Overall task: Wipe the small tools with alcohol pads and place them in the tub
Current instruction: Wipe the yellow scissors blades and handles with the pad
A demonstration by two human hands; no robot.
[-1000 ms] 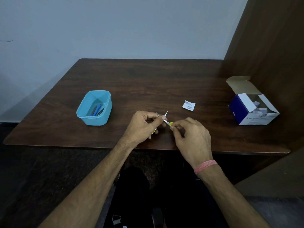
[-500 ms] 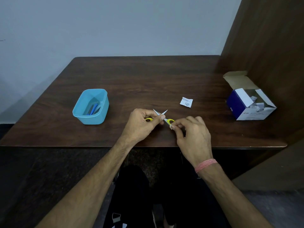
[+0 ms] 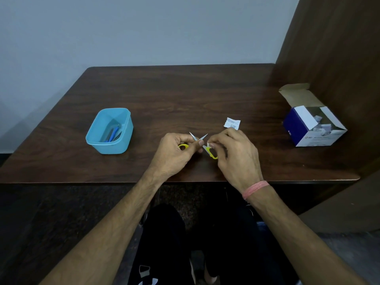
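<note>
A small pair of scissors (image 3: 202, 144) with yellow handle loops is held over the near part of the dark wooden tabletop (image 3: 185, 93), its blades spread into an X with both tips pointing away from the person; one yellow loop is gripped by the curled fingers and thumb of the left hand (image 3: 176, 154), and the crossing of the blades lies just beyond that hand's thumb tip; the other yellow loop shows just below the fingertips of the right hand (image 3: 234, 153), whose fingers and thumb are pressed together in a pinch on a small white pad (image 3: 209, 145) set against the blade beside that loop; a pink band (image 3: 256, 189) is worn on the right wrist; a torn white sachet (image 3: 232, 123) lies flat on the tabletop just beyond the right hand, apart from it; a light blue tub (image 3: 110, 131) stands well to the left of the left hand, and a few slim tools (image 3: 113, 133), at least one of them blue, are seen lying inside it; a blue and white cardboard box (image 3: 312, 125) with its flap raised rests far to the right of the right hand, close to a brown wooden panel (image 3: 333, 48), and small white packets are visible inside the box; what kind of tools lie in the tub cannot be told
</note>
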